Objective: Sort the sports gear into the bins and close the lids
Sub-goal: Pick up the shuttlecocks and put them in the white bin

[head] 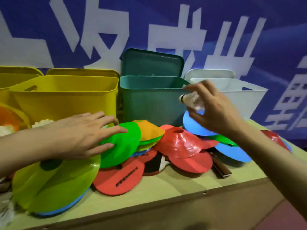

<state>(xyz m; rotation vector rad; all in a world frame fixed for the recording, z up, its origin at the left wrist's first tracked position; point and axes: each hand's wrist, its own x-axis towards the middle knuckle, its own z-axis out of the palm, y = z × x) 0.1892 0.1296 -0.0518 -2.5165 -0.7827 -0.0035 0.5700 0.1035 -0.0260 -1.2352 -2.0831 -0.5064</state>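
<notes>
Blue banner (pixel 274 39) with large white characters hangs behind a pale wooden table (pixel 166 193). Along the far edge stand open bins: a yellow bin (pixel 66 97) at left, a teal bin (pixel 149 103) in the middle with its lid (pixel 152 63) propped upright behind it, and a white bin (pixel 237 98) at right.

Nearer lies a loose heap of flat disc cones: a big yellow-green cone (pixel 54 185) at near left, a green cone (pixel 121 145), an orange cone (pixel 149 128), red cones (pixel 181 143) and blue cones (pixel 232 151), with table tennis bats partly buried beneath them.

A person's right hand (pixel 214 112) pinches a shuttlecock (pixel 191 100), blurred, in front of the teal bin's right corner, cork pointing left. The left hand (pixel 83 135) rests with relaxed fingers on the green cone, gripping nothing.

The shuttlecock is likely very light and its skirt crushable, so a gentle pinch near the cork suits it. Cones look thin, flexible and slick; the rim is best for lifting.
</notes>
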